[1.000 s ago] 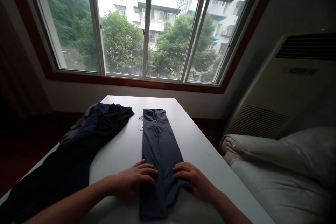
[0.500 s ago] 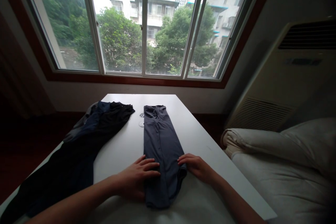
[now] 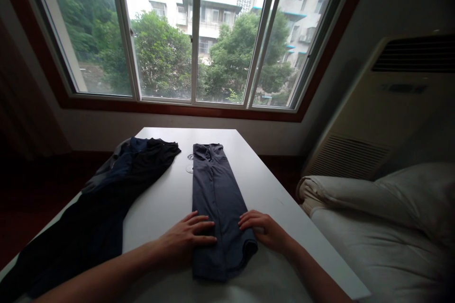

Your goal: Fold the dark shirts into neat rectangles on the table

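Trousers [image 3: 220, 194]: dark grey, mid-worktop [image 3: 261, 184]; long axis 12 to 6, waist at 12.
Left hand [image 3: 190, 236]: at 8, fingers parted over cloth.
Right hand [image 3: 268, 229]: at 4, fingers bent at the edge; cannot tell if pinching.
Nearer hand: neither, both touch.
Dark clothes [image 3: 103, 218]: heaped at 9, apart from trousers.
Obstruction: none between hands and trousers.
Sofa [image 3: 373, 236]: at 3, off the worktop.

No text can be read; the dark display panel [image 3: 403, 88] seems too dim to tell.
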Motion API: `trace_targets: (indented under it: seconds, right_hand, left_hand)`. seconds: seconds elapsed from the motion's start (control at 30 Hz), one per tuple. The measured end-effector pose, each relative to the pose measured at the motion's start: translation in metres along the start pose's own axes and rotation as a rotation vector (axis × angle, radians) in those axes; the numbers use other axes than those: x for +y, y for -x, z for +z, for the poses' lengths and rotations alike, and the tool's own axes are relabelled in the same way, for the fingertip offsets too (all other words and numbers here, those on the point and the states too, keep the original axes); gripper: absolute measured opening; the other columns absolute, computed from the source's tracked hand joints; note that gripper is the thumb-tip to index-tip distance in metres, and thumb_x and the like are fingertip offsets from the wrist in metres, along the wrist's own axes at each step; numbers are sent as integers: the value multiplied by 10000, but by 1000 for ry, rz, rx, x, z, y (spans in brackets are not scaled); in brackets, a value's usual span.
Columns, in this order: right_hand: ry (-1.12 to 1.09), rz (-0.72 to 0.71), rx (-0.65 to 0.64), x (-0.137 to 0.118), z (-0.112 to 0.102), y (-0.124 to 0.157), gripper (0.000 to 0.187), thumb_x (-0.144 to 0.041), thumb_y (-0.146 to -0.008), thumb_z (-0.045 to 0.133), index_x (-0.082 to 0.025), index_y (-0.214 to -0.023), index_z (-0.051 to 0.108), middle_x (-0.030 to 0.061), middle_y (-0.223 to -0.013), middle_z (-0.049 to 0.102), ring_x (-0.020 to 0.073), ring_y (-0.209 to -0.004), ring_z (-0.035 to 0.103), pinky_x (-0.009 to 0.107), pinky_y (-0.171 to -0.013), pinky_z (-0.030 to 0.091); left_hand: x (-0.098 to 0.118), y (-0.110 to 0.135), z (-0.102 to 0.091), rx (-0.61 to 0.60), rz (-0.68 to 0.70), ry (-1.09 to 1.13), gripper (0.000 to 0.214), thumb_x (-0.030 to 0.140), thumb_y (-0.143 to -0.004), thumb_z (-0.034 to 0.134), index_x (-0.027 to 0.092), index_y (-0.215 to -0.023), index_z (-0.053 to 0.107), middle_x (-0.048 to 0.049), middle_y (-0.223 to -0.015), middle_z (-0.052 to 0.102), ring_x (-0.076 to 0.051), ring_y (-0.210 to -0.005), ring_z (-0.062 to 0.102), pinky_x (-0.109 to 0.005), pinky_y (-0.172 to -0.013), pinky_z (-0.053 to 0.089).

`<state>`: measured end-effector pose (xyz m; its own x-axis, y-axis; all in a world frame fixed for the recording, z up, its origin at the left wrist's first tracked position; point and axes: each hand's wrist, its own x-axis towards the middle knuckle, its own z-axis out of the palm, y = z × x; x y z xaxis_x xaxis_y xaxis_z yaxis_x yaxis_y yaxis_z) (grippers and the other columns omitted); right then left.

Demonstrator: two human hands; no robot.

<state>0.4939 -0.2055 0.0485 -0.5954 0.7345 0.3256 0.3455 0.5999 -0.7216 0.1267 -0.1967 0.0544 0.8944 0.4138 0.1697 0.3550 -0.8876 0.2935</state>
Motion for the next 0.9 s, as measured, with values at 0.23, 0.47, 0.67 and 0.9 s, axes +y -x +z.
trace_targets:
  seconds: [0.23,0.47,0.67,0.9]
  right_hand:
    - [-64,57,31,0,-3,1,237,-353,-1010,633,-234,-1088,823,119,-1075,784,273,-1067,721,422,-972,568]
    - [-159,69,34,-15,-3,2,275,-408,-1029,627,-224,-1100,819,118,-1077,783,254,-1009,732,403,-935,577]
    - [-201,14,-20,-53,-16,-5,243,-399,-1022,662,-229,-1104,815,119,-1071,784,243,-1026,733,389,-938,571]
    - [-204,-109,-219,-114,-43,-26,351,-469,-1045,601,-191,-1114,803,159,-1057,775,233,-1018,737,357,-921,573]
  left_hand:
    - [-4,-1,-1,-13,41,104,584,297,-950,665,385,-1517,558,-35,-1581,544,-319,-1425,531,-496,-1250,339]
    - [7,-1,-20,15,58,284,576,114,-918,563,354,-1437,631,-23,-1413,684,-251,-1292,638,-432,-1180,430]
    - [24,-1,-63,-27,49,419,681,-4,-796,518,353,-1348,696,16,-1344,720,-212,-1226,671,-361,-1110,482]
    - [54,2,-120,-47,169,488,458,123,-981,493,307,-1334,719,-47,-1287,751,-248,-1156,694,-397,-1077,518]
